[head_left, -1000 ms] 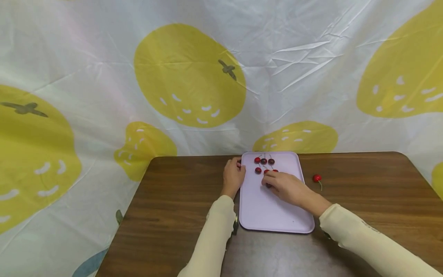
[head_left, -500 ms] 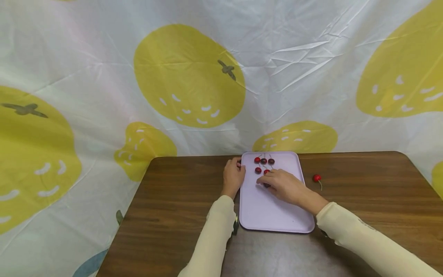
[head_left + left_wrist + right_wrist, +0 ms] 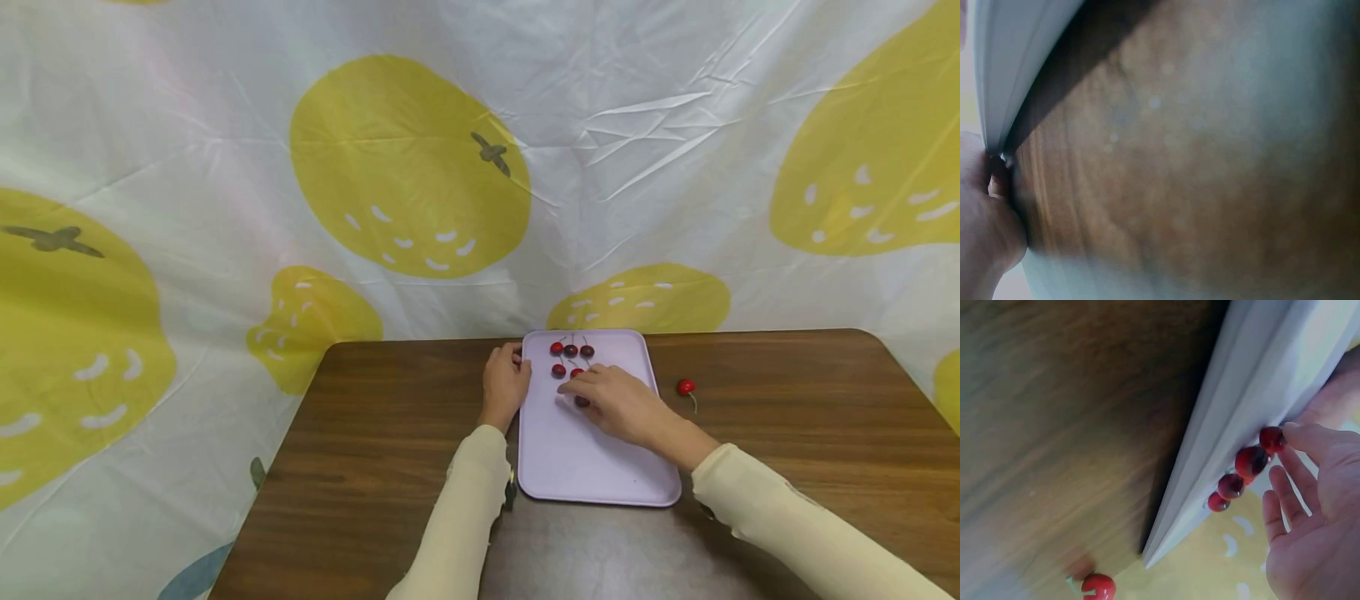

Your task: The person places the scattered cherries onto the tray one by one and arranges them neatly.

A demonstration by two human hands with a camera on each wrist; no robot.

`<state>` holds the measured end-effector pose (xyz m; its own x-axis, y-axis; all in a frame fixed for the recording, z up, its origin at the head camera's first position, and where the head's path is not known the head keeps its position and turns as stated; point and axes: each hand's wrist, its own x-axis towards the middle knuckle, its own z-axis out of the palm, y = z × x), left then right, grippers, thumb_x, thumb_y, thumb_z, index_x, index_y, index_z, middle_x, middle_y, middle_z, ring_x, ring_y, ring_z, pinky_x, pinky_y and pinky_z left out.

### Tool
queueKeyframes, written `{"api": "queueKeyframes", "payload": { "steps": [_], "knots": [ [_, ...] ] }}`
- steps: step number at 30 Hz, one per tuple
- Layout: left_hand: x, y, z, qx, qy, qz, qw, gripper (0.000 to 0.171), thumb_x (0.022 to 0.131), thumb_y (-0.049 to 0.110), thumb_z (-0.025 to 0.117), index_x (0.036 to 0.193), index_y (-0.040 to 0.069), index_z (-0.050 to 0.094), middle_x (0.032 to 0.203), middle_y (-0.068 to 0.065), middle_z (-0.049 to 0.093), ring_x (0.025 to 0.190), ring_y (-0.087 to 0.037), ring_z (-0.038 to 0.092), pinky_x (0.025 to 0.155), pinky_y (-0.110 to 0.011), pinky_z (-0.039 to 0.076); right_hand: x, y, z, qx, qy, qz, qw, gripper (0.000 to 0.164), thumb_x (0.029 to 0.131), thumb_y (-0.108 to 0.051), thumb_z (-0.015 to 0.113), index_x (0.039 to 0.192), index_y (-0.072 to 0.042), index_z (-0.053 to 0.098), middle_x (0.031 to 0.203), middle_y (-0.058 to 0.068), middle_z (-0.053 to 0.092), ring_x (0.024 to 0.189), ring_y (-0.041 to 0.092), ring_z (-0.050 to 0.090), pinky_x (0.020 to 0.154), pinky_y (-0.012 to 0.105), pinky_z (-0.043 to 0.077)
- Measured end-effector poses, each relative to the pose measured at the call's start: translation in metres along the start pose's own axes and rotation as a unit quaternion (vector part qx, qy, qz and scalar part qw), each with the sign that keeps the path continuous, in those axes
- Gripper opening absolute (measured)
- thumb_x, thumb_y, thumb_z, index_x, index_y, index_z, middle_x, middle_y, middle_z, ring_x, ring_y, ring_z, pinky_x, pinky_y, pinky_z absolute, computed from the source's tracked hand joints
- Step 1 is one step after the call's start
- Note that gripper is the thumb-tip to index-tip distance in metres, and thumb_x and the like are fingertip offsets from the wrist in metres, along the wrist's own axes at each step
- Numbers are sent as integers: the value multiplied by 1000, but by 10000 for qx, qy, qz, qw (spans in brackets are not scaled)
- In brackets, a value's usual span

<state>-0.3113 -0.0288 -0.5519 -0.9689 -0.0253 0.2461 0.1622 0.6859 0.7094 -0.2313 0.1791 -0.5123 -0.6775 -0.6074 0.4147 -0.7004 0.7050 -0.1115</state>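
Note:
In the head view, a pale lilac tray (image 3: 600, 458) lies on the wooden table with several cherries in rows near its far end. My left hand (image 3: 506, 383) grips the tray's left edge near the far corner; in the left wrist view its fingers (image 3: 999, 178) meet the tray's side wall. My right hand (image 3: 618, 404) reaches over the tray from the right. It pinches a dark red cherry (image 3: 582, 401), with the thumb (image 3: 1300, 434) against that fruit in the right wrist view. Behind it sit a red cherry (image 3: 577, 374) and a left-hand cherry (image 3: 558, 371). The hand hides part of this row.
A single bright red cherry (image 3: 686, 387) with a green stem lies on the table (image 3: 787, 417) right of the tray. Three cherries form the far row, including the middle cherry (image 3: 571, 351). A fruit-print cloth (image 3: 600, 167) hangs behind the table.
My right hand has shifted slightly left and then a little back right with the cherry, its forefinger straighter than before. My left hand and the tray have stayed in place.

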Motion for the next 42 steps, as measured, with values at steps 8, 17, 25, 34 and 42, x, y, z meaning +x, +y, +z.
{"api": "queueKeyframes", "payload": {
  "steps": [8, 17, 25, 34, 42],
  "knots": [
    [-1, 1, -1, -87, 83, 87, 9999, 32, 99, 12, 70, 129, 3, 71, 102, -11, 68, 90, -24, 66, 84, -38, 56, -24, 15, -30, 144, 662, 535, 9963, 32, 87, -3, 80, 118, -11, 76, 115, 8, 74, 107, 31, 69, 91, 51, 56],
    [-1, -1, 0, -101, 30, 36, 9999, 32, 100, 12, 69, 131, 4, 70, 103, -11, 68, 90, -22, 66, 83, -37, 56, -65, 41, -58, 426, 1384, 2212, 9644, 21, 93, 1, 68, 111, -7, 75, 99, 10, 73, 84, 23, 64, 70, 41, 49],
    [0, -1, 0, -74, -85, -63, 9999, 33, 101, 15, 69, 133, 7, 69, 105, -9, 67, 91, -21, 64, 83, -36, 55, -92, 60, -65, 511, 830, 4172, 9036, 33, 98, -45, 71, 103, -12, 73, 84, 9, 77, 71, 30, 69, 51, 35, 42],
    [-1, 1, -1, -109, -86, -90, 9999, 33, 101, 15, 69, 133, 6, 69, 105, -10, 67, 91, -21, 64, 84, -37, 56, -87, 68, -53, 593, -100, 4891, 8701, 65, 92, -75, 60, 94, -12, 74, 84, 13, 75, 73, 35, 67, 48, 39, 43],
    [-2, 2, -2, -99, -103, -113, 9998, 33, 102, 15, 69, 133, 6, 69, 105, -9, 66, 91, -20, 63, 84, -36, 55, -80, 68, -42, 251, -36, 4523, 8915, 43, 91, -55, 74, 91, -12, 71, 86, 18, 76, 73, 44, 68, 50, 46, 45]
  ]
}}
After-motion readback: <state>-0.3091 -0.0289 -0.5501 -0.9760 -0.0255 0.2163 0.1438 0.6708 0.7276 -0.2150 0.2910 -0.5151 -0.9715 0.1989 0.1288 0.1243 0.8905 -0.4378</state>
